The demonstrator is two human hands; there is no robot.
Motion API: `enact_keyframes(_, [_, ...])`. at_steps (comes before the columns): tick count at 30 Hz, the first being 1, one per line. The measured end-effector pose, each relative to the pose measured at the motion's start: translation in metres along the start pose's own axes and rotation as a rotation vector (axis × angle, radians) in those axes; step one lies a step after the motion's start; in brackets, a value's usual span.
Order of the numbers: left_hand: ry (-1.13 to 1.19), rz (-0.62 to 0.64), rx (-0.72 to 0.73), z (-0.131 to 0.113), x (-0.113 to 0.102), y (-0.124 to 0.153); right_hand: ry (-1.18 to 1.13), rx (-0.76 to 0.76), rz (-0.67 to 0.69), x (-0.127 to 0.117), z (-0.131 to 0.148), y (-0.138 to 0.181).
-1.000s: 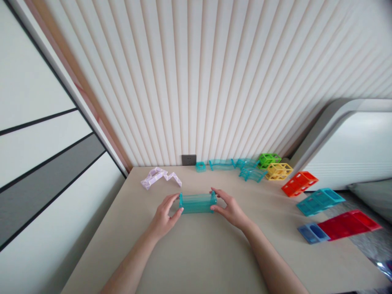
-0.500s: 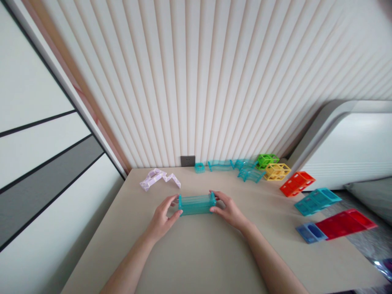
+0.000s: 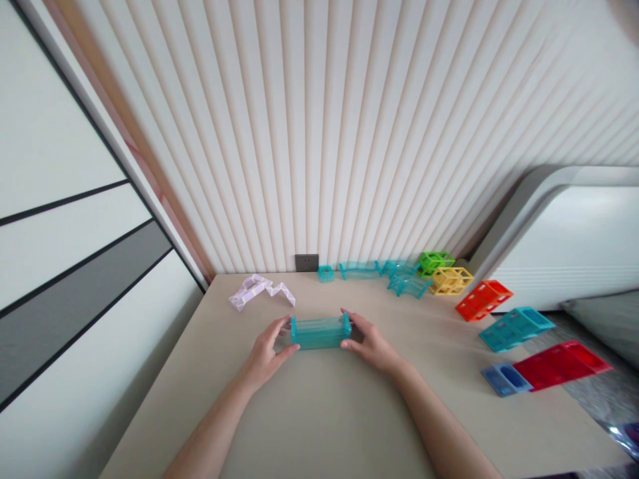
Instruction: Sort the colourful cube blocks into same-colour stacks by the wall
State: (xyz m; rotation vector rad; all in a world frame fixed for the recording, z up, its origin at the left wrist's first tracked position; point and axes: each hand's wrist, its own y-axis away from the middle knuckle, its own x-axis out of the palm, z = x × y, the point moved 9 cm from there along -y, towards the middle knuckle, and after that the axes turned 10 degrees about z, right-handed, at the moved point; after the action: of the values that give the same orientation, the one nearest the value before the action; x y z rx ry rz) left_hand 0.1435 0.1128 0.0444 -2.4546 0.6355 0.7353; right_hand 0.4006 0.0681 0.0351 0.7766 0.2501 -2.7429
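Observation:
A clear teal plastic tube piece (image 3: 320,334) with thicker teal ends lies crosswise on the table between my two hands. My left hand (image 3: 269,347) is curled round its left end, thumb at the near side and fingers behind. Round the right end, my right hand (image 3: 368,339) grips in the same way, thumb in front. The tips of the fingers behind the piece are partly hidden. Further back at the left, a lilac folding snake puzzle (image 3: 251,290) with white edges rests on the table.
Along the wall lie a small teal square piece (image 3: 326,273), a clear teal track piece (image 3: 360,269) and curved teal pieces (image 3: 409,285). Down the right side stand green (image 3: 435,263), yellow (image 3: 450,281), orange (image 3: 483,300), teal (image 3: 516,328), red (image 3: 562,365) and blue blocks (image 3: 506,379).
Almost nothing differs. My left thumb has slid slightly to the right along the tube piece, and the view has shifted a little.

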Motion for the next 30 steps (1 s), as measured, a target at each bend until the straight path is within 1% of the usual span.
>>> enact_keyframes(4, [-0.019,0.041,-0.041,0.008,0.005,0.001,0.089,0.03,0.05,0.0,-0.002,0.001])
enact_keyframes(7, [-0.045,0.074,-0.061,0.009,0.008,0.0,0.135,0.016,0.079,0.002,0.0,0.001])
enact_keyframes(12, [-0.039,0.11,-0.067,0.009,0.012,0.0,0.157,0.001,0.064,0.002,0.0,-0.001])
enact_keyframes(21, [-0.05,0.119,-0.064,0.011,0.012,0.0,0.138,0.004,0.072,0.0,0.002,0.0])
enact_keyframes(27, [-0.059,0.112,-0.084,0.011,0.011,-0.001,0.106,-0.054,0.087,-0.002,0.011,0.001])
enact_keyframes(30, [-0.061,0.116,-0.081,0.012,0.011,-0.001,0.114,-0.053,0.074,-0.003,0.01,0.001])
